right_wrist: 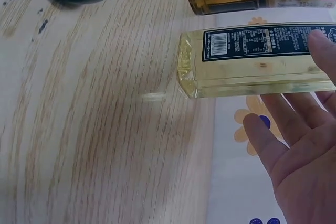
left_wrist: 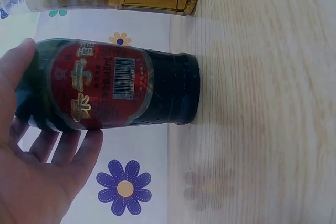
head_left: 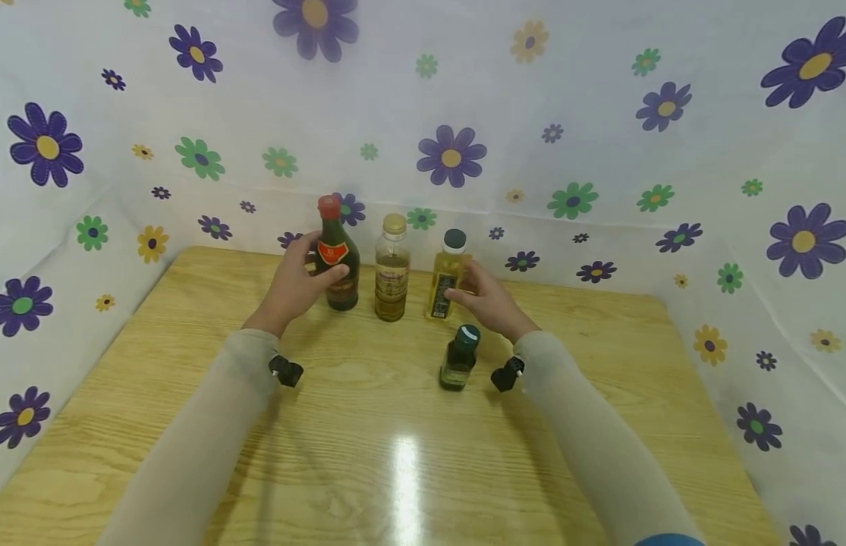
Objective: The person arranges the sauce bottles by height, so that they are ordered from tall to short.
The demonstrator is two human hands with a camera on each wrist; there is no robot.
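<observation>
My left hand holds a dark green vinegar bottle with a red cap, thumb on the near side and fingers round the back. Its red label with a barcode faces the left wrist camera. To the right, a clear bottle of amber liquid with a gold cap stands between the hands. My right hand grips a square bottle of yellow oil with a dark green cap. The thumb lies on its black label, the fingers behind it. A small dark green bottle stands nearer me, below the oil bottle.
The bottles are towards the back of a wooden table. White cloth printed with flowers hangs close behind them and along both sides. A small black device sits on the left wrist, another on the right.
</observation>
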